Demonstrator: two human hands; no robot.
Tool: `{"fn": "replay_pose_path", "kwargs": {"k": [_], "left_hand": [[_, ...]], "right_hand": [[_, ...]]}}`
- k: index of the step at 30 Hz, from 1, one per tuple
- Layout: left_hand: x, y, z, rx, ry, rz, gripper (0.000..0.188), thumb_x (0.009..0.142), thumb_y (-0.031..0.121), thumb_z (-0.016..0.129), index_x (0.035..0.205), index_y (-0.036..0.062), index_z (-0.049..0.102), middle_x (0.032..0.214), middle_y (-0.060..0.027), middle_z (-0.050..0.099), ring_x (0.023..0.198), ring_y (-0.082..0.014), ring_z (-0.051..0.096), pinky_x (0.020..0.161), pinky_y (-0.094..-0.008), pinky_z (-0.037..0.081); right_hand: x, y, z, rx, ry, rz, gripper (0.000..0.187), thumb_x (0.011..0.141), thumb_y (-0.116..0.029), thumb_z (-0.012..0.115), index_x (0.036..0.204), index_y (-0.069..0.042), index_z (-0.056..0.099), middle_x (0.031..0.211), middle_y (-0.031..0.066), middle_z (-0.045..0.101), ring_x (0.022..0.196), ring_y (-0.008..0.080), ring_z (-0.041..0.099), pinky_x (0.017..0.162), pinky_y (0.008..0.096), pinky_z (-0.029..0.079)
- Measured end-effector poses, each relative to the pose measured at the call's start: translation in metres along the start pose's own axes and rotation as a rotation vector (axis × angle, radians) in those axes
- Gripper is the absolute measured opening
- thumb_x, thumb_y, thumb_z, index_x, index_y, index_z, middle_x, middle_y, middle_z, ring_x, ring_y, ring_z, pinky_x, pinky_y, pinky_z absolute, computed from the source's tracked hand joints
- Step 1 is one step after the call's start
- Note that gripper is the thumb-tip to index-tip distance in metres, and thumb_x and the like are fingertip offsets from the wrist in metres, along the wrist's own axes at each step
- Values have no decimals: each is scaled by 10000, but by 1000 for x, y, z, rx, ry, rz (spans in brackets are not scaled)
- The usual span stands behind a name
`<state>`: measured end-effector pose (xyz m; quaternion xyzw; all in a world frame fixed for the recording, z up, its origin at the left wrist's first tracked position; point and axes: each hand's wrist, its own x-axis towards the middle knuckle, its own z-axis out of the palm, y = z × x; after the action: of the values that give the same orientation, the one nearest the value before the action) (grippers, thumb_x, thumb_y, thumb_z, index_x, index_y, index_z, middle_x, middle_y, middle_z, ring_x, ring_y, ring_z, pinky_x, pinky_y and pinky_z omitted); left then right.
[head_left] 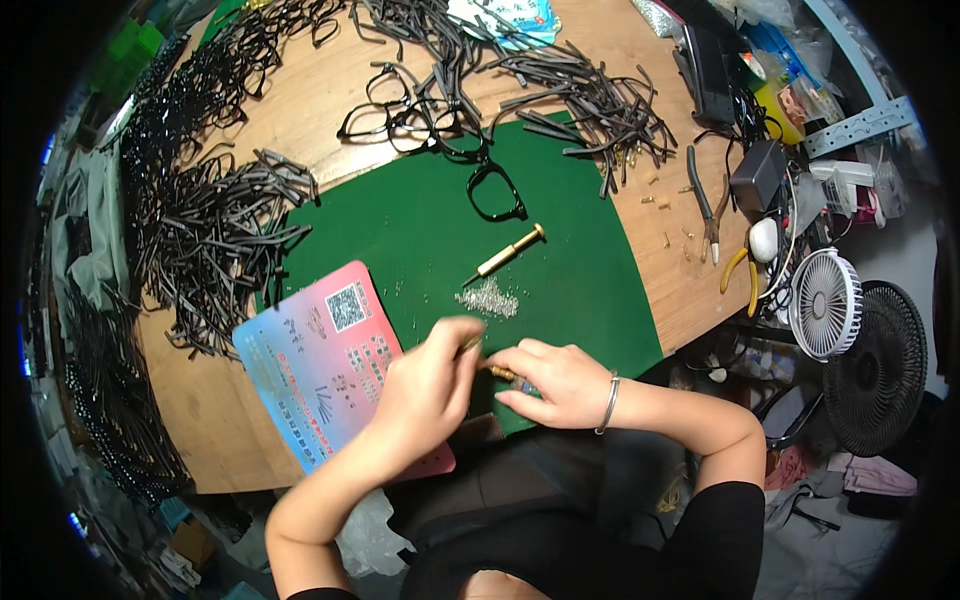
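Note:
My left hand (428, 385) is closed and slightly smeared by motion above the near edge of the green mat (590, 290). A dull brass glint shows at its fingers, too small to name. Just to its right, my right hand (550, 383) pinches a small brass-coloured rod (500, 373), and something clear and bluish shows below its fingers. Beyond both hands lies a heap of tiny silvery screws (490, 298). Behind the heap, a brass precision screwdriver (512, 253) rests slantwise. Black eyeglass frames (495, 192) lie at the mat's far edge.
A pink and blue printed card (320, 370) lies under my left forearm. Dark temple arms pile up at left (220, 220) and far right (610, 110). Pliers (708, 210), yellow-handled pliers (750, 275) and a white fan (826, 303) sit along the right side.

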<state>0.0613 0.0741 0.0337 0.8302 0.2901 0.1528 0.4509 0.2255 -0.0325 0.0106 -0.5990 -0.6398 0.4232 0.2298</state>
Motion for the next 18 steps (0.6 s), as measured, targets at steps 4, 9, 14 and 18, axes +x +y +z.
{"fn": "replay_pose_path", "kwargs": {"k": [4, 9, 14, 18], "left_hand": [[105, -20, 1, 582, 147, 287, 206, 790, 58, 544, 996, 70, 547, 828, -153, 545, 697, -336, 584, 596, -415, 482], [106, -41, 6, 634, 187, 156, 127, 798, 89, 560, 924, 71, 568, 858, -134, 528, 693, -329, 589, 601, -411, 490], [62, -55, -29, 543, 185, 70, 174, 812, 100, 571, 983, 72, 572, 894, -131, 541, 711, -329, 598, 612, -413, 493], [66, -49, -42, 472, 210, 122, 104, 796, 49, 584, 898, 65, 582, 828, -128, 559, 696, -317, 592, 601, -385, 485]], "right_hand": [[5, 1, -3, 77, 43, -68, 297, 816, -243, 597, 1036, -50, 547, 870, 125, 579, 743, 250, 624, 662, 344, 507], [-6, 12, -6, 236, 80, -100, 281, 797, -201, 637, 1005, -25, 565, 861, 116, 596, 718, 219, 622, 641, 312, 500], [-1, 17, -3, 233, 134, -179, 273, 794, -182, 644, 993, -12, 568, 855, 115, 597, 703, 201, 626, 628, 298, 497], [-1, 14, -7, 239, 80, -93, 276, 795, -184, 642, 991, -4, 568, 850, 120, 601, 707, 209, 624, 624, 299, 499]]}}
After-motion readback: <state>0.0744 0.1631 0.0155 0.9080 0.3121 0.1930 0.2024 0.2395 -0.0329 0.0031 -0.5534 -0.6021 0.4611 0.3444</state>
